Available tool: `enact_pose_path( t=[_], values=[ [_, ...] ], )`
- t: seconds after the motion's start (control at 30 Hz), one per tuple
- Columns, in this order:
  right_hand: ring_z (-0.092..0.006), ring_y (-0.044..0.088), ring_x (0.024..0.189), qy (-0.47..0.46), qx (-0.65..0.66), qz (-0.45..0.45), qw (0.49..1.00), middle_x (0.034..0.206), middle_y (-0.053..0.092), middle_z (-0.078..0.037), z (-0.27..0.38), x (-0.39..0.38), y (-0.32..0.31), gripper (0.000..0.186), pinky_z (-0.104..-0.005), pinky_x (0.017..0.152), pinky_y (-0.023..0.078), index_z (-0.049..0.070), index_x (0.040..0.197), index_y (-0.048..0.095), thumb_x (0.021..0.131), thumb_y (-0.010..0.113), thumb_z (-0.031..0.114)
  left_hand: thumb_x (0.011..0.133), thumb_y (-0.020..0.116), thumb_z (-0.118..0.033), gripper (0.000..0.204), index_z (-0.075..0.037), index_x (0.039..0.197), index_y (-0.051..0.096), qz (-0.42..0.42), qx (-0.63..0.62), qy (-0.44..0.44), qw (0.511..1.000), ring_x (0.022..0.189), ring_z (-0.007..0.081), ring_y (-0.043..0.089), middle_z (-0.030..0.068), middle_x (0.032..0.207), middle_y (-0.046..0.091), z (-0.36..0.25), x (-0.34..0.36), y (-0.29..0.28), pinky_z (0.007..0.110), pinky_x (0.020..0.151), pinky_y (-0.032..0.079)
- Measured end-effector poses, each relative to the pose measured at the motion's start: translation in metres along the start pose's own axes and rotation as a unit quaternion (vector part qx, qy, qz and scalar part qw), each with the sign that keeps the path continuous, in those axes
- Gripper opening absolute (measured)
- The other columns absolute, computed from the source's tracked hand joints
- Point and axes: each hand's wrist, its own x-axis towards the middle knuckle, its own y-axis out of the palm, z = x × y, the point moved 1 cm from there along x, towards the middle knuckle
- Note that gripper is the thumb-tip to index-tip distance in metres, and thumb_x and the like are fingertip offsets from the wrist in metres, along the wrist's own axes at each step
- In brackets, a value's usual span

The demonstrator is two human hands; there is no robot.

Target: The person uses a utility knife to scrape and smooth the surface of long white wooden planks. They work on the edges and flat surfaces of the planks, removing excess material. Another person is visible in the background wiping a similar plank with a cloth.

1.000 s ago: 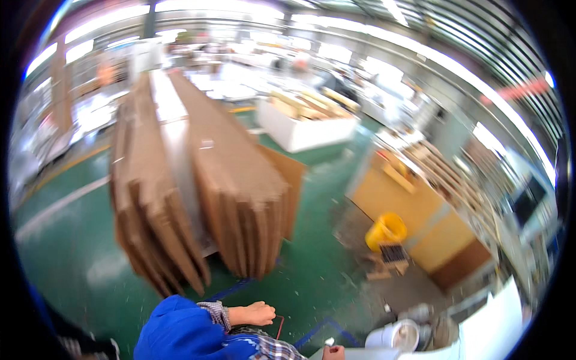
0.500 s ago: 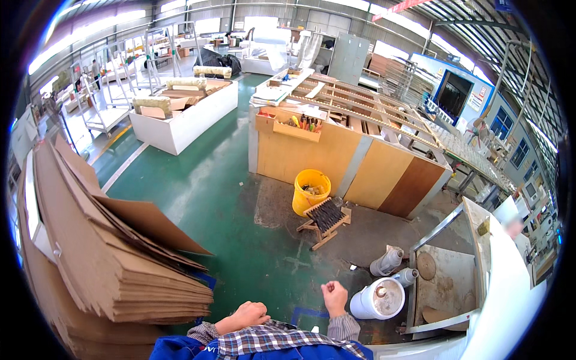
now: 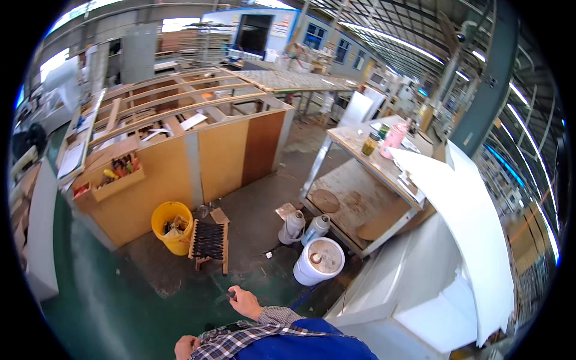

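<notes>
My right hand (image 3: 246, 303) is closed at the lower middle, above the floor, in front of a slatted folding stool (image 3: 208, 242). A small dark thing (image 3: 231, 294) shows at its fingertips, too small to name. At the lower edge my left hand (image 3: 186, 346) hangs beside the checked cloth at my waist. Its fingers curl inward, and whatever they hold, if anything, is hidden. A yellow bucket (image 3: 161, 225) with scraps in it stands left of the stool. To the right is a white bucket (image 3: 302, 271) with a dusty lid.
Behind the stool stands a wooden workbench (image 3: 222, 157) with a tool box (image 3: 123, 182) on its side. Two grey bottle-like containers (image 3: 292, 228) stand near a metal-framed table (image 3: 348, 139) carrying a jar and a pink container. A large curved white sheet (image 3: 462, 198) juts in at right.
My view has swung right, so the cardboard stack has left it and the metal-framed table is nearer the middle. A dark thing now shows at my right fingertips. My left hand sits lower.
</notes>
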Motion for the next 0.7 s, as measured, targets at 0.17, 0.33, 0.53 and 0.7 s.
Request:
enact_pose_path(
  t=[0.17, 0.33, 0.53, 0.7],
  values=[
    [-0.0319, 0.063, 0.072, -0.014, 0.05, -0.037, 0.998, 0.076, 0.064, -0.013, 0.06, 0.061, 0.039, 0.03, -0.0414, 0.064, 0.049, 0.01, 0.107, 0.052, 0.078, 0.06, 0.016, 0.073, 0.066, -0.025, 0.025, -0.005, 0.087, 0.061, 0.039, 0.029, 0.169, 0.984, 0.085, 0.035, 0.058, 0.0161, 0.089, 0.061, 0.028, 0.078, -0.095, 0.041, 0.074, 0.047],
    [-0.0329, 0.063, 0.071, 0.068, -0.039, -0.045, 0.996, 0.078, 0.064, -0.014, 0.094, 0.126, 0.066, 0.019, -0.0425, 0.062, 0.05, 0.014, 0.099, 0.06, 0.082, 0.058, 0.02, 0.076, 0.062, -0.026, 0.02, -0.007, 0.082, 0.067, 0.018, 0.036, 0.207, 0.977, 0.08, 0.0303, 0.061, 0.012, 0.084, 0.064, 0.021, 0.159, -0.129, 0.041, 0.07, 0.049],
    [-0.0232, 0.067, 0.073, 0.046, -0.007, -0.057, 0.997, 0.078, 0.068, -0.012, 0.08, 0.207, 0.126, 0.021, -0.0334, 0.066, 0.052, 0.005, 0.096, 0.064, 0.079, 0.065, 0.018, 0.082, 0.053, -0.026, 0.021, -0.009, 0.084, 0.066, 0.163, -0.076, 0.211, 0.961, 0.08, 0.0299, 0.061, 0.0093, 0.084, 0.064, 0.029, 0.256, -0.139, 0.042, 0.071, 0.048],
    [-0.0254, 0.064, 0.063, -0.019, -0.011, 0.002, 1.0, 0.07, 0.064, -0.013, 0.132, 0.321, 0.17, 0.022, -0.033, 0.059, 0.048, 0.004, 0.09, 0.066, 0.075, 0.068, 0.02, 0.082, 0.054, -0.029, 0.024, -0.008, 0.086, 0.065, -0.002, 0.133, 0.15, 0.98, 0.083, 0.0299, 0.061, 0.0108, 0.087, 0.063, 0.064, 0.318, -0.209, 0.043, 0.073, 0.046]
  ],
)
